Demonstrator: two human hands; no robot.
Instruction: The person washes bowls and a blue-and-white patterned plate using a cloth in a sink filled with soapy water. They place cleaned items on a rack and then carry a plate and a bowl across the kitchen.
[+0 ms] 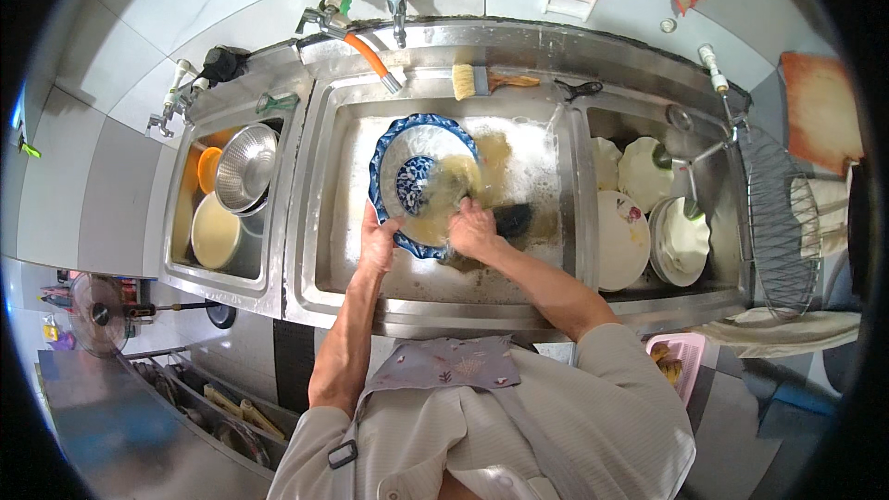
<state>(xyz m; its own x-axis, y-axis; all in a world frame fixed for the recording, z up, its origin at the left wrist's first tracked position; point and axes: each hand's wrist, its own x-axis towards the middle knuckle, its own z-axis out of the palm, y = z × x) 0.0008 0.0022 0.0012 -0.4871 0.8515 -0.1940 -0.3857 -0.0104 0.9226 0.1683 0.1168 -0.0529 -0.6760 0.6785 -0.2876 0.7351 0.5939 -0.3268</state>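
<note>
In the head view, my left hand (380, 237) grips the lower left rim of a blue-and-white bowl with a scalloped edge (387, 146), tilted over the middle sink basin (347, 250). My right hand (474, 228) is at the bowl's lower right side, its fingers closed around something blurred that lies against the bowl's inside; what it is, I cannot tell. Cloudy, yellowish water and foam (538, 153) cover much of the basin floor. A dark object (512, 220) lies in the water just right of my right hand.
A bristle brush (472, 82) and a black-handled tool (580, 89) lie along the back ledge, near an orange faucet hose (368, 55). The left basin holds a steel colander (246, 167) and a cream container (216, 230). Plates (623, 243) and scalloped dishes (644, 173) fill the right basin.
</note>
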